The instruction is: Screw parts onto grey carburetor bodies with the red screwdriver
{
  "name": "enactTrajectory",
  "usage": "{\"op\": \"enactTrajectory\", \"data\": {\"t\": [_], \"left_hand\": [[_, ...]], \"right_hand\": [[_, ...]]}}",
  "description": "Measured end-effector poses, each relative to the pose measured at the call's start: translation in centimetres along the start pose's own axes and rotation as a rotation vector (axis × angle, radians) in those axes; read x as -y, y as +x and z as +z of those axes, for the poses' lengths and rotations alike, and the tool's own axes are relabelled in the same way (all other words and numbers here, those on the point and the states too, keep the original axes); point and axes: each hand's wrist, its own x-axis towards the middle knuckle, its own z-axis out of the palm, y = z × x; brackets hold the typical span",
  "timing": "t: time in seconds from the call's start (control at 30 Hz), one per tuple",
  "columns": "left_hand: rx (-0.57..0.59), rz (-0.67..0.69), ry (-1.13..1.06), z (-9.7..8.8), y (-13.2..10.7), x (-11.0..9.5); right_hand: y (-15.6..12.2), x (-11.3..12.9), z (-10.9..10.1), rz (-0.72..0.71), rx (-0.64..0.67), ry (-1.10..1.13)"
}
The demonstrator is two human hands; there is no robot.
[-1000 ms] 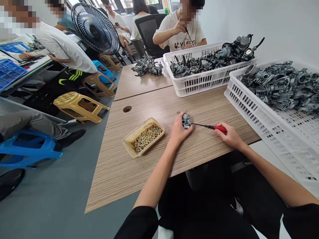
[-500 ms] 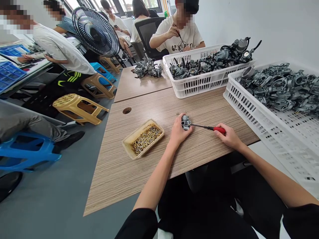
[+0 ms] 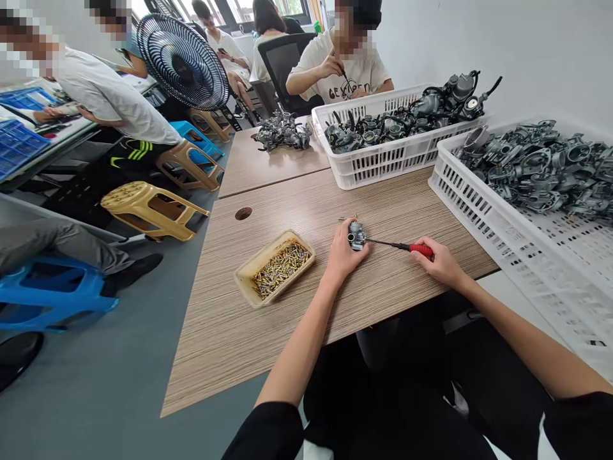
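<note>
My left hand (image 3: 343, 255) is closed around a small grey metal carburettor body (image 3: 357, 234) that rests on the wooden table (image 3: 297, 300). My right hand (image 3: 439, 263) grips the red handle of a screwdriver (image 3: 421, 249). Its thin black shaft points left, and the tip meets the carburettor's side. A couple of loose screws (image 3: 352, 218) lie just beyond the part. A beige tray (image 3: 245, 276) of brass screws sits to the left of my left hand.
Two white slotted crates (image 3: 383, 163) (image 3: 483, 211) heaped with grey carburettor parts stand at the back and right. A pile of parts (image 3: 281, 131) lies on the far table, where a person sits working. A black fan (image 3: 182, 61), plastic stools and other seated people fill the left.
Both hands, the part and the screwdriver have kept their places. Only the camera view has shifted slightly.
</note>
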Motion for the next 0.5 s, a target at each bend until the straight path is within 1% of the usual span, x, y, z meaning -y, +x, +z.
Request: {"op": "enactTrajectory", "data": {"t": [0.5], "left_hand": [[-0.002, -0.002, -0.006, 0.02, -0.02, 0.04]], "right_hand": [[-0.09, 0.00, 0.03, 0.023, 0.013, 0.007]]}}
